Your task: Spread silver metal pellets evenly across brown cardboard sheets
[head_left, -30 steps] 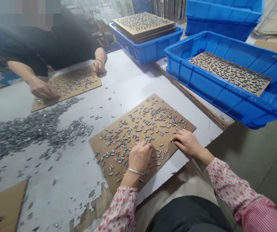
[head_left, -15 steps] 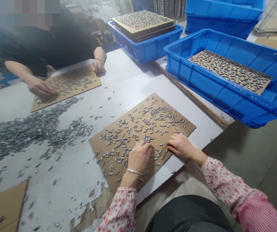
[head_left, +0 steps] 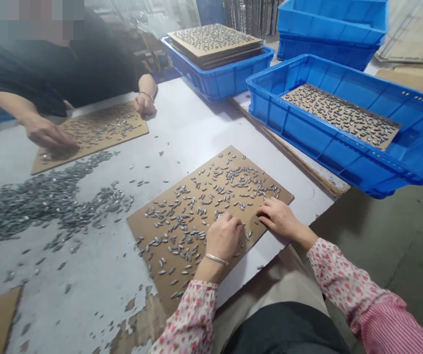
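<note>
A cardboard sheet [head_left: 249,212] lies on the white table in front of me, scattered with small grey metal pieces [head_left: 235,174] shaped like pointed grains. My left hand [head_left: 223,237], with a silver bracelet at its wrist, rests over the sheet's near half. Its fingers curl down among the pieces, and the hand hides whatever is at their tips. Near the sheet's right edge, my right hand [head_left: 278,217] sits low with bent fingers pressed together. Anything in that pinch is too small to make out.
A large heap of metal pieces [head_left: 45,206] spreads at left. Across the table a person's hands [head_left: 47,132] work over another cardboard sheet [head_left: 137,129]. Blue crates [head_left: 300,123] stand at right, one holding a covered sheet; a second crate [head_left: 219,83] holds stacked sheets.
My right hand has moved left along the sheet's near edge. My left hand has shifted slightly right across the pieces. The whole view has swung a little, and the co-worker's hand has slid left.
</note>
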Motion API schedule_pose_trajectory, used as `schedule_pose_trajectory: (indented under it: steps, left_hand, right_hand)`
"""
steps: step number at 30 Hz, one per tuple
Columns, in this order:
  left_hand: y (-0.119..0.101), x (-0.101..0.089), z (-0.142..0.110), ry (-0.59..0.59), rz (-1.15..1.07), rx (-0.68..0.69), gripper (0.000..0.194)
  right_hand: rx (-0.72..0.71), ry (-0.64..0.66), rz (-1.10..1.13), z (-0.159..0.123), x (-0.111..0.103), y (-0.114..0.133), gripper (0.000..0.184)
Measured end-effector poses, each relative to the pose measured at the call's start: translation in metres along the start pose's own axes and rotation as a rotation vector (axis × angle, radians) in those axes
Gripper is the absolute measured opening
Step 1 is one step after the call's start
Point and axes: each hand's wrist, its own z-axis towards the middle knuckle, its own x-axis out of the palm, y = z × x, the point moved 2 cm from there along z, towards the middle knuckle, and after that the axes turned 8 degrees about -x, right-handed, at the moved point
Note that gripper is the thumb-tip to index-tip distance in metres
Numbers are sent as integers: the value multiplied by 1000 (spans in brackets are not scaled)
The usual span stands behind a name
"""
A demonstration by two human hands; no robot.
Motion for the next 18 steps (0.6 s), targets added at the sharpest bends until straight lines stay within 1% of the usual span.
schedule_pose_trajectory:
  steps: [3, 6, 9, 11, 14, 18]
  left_hand:
    - [2, 2, 0, 32, 5, 1, 23]
    - [-1, -5, -2, 48, -21, 0, 23]
    - [-13, -14, 0, 27, -38, 41, 27]
    - [-23, -14, 4, 33, -26, 78, 29]
    - [-34, -6, 13, 70, 11, 125, 27]
    - [-34, 6, 21, 118, 41, 133, 27]
  right_hand:
    - [-15, 23, -56, 3, 3, 2, 17]
    - [-44, 33, -75, 5, 3, 6, 20]
    - [-64, 24, -74, 3, -2, 10, 21]
    - [-55, 3, -63, 0, -7, 11, 20]
    - [-30, -18, -42, -7, -10, 8, 19]
    - [-31, -11, -11, -17, -1, 5, 19]
